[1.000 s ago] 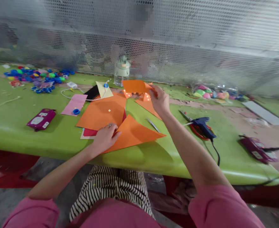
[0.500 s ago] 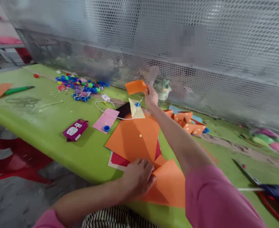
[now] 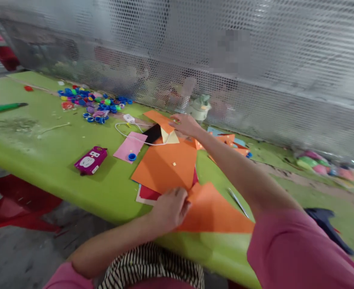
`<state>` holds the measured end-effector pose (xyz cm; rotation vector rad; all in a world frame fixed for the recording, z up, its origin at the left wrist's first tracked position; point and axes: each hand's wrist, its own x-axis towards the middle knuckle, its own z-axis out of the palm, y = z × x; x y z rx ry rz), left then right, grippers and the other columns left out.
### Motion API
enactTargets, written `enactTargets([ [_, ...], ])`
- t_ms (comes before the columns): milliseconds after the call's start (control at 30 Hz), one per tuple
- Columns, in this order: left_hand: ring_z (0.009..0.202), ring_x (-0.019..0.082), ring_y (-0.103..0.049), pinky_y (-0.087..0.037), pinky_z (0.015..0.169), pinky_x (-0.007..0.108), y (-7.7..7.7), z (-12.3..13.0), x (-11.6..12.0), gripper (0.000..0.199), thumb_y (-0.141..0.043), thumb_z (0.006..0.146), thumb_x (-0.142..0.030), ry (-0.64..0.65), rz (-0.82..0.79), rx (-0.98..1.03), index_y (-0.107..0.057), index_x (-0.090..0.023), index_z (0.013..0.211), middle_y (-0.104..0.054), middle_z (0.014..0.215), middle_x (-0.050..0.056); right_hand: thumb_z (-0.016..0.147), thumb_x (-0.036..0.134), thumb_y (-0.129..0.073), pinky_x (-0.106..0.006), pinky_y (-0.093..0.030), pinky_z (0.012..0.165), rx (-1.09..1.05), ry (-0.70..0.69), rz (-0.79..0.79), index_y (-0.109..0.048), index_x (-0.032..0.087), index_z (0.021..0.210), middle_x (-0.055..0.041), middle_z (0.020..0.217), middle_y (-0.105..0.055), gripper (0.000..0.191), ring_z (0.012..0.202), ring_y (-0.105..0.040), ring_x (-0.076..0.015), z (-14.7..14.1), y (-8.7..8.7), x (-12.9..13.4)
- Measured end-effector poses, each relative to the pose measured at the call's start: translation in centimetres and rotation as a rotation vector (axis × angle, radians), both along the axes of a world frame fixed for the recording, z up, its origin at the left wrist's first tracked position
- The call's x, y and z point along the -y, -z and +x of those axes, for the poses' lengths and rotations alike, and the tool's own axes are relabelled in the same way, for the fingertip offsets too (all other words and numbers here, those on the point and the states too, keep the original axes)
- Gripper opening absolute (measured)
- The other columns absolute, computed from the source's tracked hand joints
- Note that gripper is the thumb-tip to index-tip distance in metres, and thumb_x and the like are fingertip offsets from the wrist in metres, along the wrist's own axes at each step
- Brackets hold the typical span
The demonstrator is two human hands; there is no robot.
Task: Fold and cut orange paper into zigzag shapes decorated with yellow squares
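Observation:
My left hand is closed on the upper corner of a folded sheet of orange paper at the table's near edge. With my arm stretched out, my right hand pinches the end of a small orange paper strip. That strip lies over a cream paper piece and partly hides it. Between my hands, a large orange sheet rests on red paper and other sheets. Beside it are a pink paper piece and a blue bottle cap.
Colourful caps are heaped at the back left. A purple box, a white cable and a dark flat phone-like object lie nearer. Folded dotted orange pieces sit right; scissor blades show beneath my right arm.
My right hand has lowered the small orange strip onto the cream paper. The folded orange sheet under my left hand has shifted, its far corner now reaching further right. The view has turned slightly.

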<state>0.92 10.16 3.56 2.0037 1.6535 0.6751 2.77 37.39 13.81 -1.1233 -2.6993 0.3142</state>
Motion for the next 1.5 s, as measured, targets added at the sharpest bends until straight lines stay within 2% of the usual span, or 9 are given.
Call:
enactTargets([
  [200, 0.082, 0.017, -0.065, -0.05, 0.072, 0.028, 0.2, -1.9, -0.9, 0.02, -0.048, 0.097, -0.04, -0.183, 0.089, 0.505, -0.053, -0.021, 0.099, -0.067, 0.094, 0.006, 0.096, 0.062, -0.046, -0.047, -0.049, 0.104, -0.052, 0.053, -0.171, -0.061, 0.03, 0.137, -0.0068, 0.135, -0.067, 0.054, 0.122, -0.064, -0.0306, 12.4, -3.6, 8.9],
  [400, 0.08, 0.017, -0.061, -0.047, 0.073, 0.03, -1.3, -1.7, -1.5, 0.021, -0.051, 0.092, -0.043, -0.229, 0.254, 0.448, -0.05, -0.022, 0.091, -0.063, 0.087, 0.003, 0.086, 0.061, -0.062, -0.053, -0.048, 0.108, -0.285, 0.122, -0.227, -0.056, 0.027, 0.141, -0.011, 0.145, -0.06, 0.065, 0.132, -0.057, -0.0332, 20.9, 1.2, 15.0],
  [633, 0.076, 0.016, -0.059, -0.047, 0.073, 0.029, -2.9, -0.6, -0.9, 0.019, -0.057, 0.089, -0.041, -0.133, 0.289, 0.473, -0.052, -0.023, 0.093, -0.062, 0.083, 0.0, 0.088, 0.062, -0.061, -0.058, -0.032, 0.12, -0.456, 0.093, 0.077, -0.036, 0.027, 0.155, -0.013, 0.156, -0.047, 0.08, 0.145, -0.041, -0.0338, 21.8, 5.1, 16.0],
  [800, 0.083, 0.017, -0.063, -0.052, 0.078, 0.031, -3.6, -2.0, -0.4, 0.037, -0.067, 0.083, -0.04, 0.028, 0.162, 0.681, -0.053, -0.023, 0.113, -0.063, 0.09, 0.001, 0.083, 0.071, -0.061, -0.058, -0.032, 0.12, -0.449, -0.04, -0.1, -0.028, 0.031, 0.159, -0.0117, 0.16, -0.042, 0.092, 0.149, -0.036, -0.0343, 23.5, 5.5, 15.6],
  [967, 0.08, 0.019, -0.064, -0.055, 0.073, 0.034, -3.4, -3.9, -1.0, 0.069, -0.068, 0.084, -0.039, 0.11, 0.03, 0.664, -0.04, -0.03, 0.147, -0.064, 0.093, 0.003, 0.08, 0.069, -0.065, -0.051, -0.042, 0.113, -0.506, -0.035, -0.286, -0.037, 0.027, 0.154, -0.0132, 0.156, -0.046, 0.089, 0.142, -0.044, -0.0341, 24.0, 6.8, 18.0],
  [1100, 0.086, 0.018, -0.063, -0.055, 0.084, 0.037, -2.1, -4.8, -2.6, 0.078, -0.065, 0.086, -0.033, 0.053, 0.006, 0.523, -0.03, -0.029, 0.155, -0.062, 0.093, 0.003, 0.084, 0.059, -0.066, -0.038, -0.052, 0.085, -0.453, 0.051, -0.368, -0.05, 0.021, 0.144, -0.0093, 0.112, -0.069, 0.073, 0.097, -0.064, -0.0248, 24.0, 7.8, 19.8],
  [1200, 0.094, 0.019, -0.064, -0.054, 0.092, 0.04, -1.1, -4.7, -3.2, 0.069, -0.062, 0.088, -0.025, -0.012, 0.139, 0.346, -0.036, -0.025, 0.152, -0.065, 0.106, 0.007, 0.089, 0.047, -0.061, -0.03, -0.043, 0.066, -0.431, 0.14, -0.335, -0.05, 0.021, 0.144, 0.0025, 0.074, -0.058, 0.061, 0.066, -0.052, -0.0151, 24.1, 8.2, 20.2],
  [1333, 0.11, 0.022, -0.062, -0.05, 0.102, 0.042, -0.3, -3.0, -1.9, 0.033, -0.062, 0.092, -0.028, 0.064, 0.474, 0.034, -0.062, -0.023, 0.125, -0.066, 0.12, 0.01, 0.085, 0.036, -0.063, -0.029, -0.045, 0.067, -0.393, 0.255, -0.317, -0.055, 0.023, 0.137, 0.001, 0.08, -0.06, 0.054, 0.067, -0.054, -0.0142, 23.9, 8.9, 20.0],
  [1500, 0.103, 0.021, -0.067, -0.053, 0.093, 0.038, 0.2, -0.5, 0.2, 0.022, -0.063, 0.094, -0.031, 0.325, 0.447, -0.288, -0.067, -0.019, 0.113, -0.071, 0.113, 0.009, 0.088, 0.04, -0.061, -0.034, -0.053, 0.077, -0.353, 0.227, -0.257, -0.065, 0.023, 0.121, -0.007, 0.098, -0.069, 0.038, 0.089, -0.066, -0.0208, 23.5, 9.3, 20.2],
])
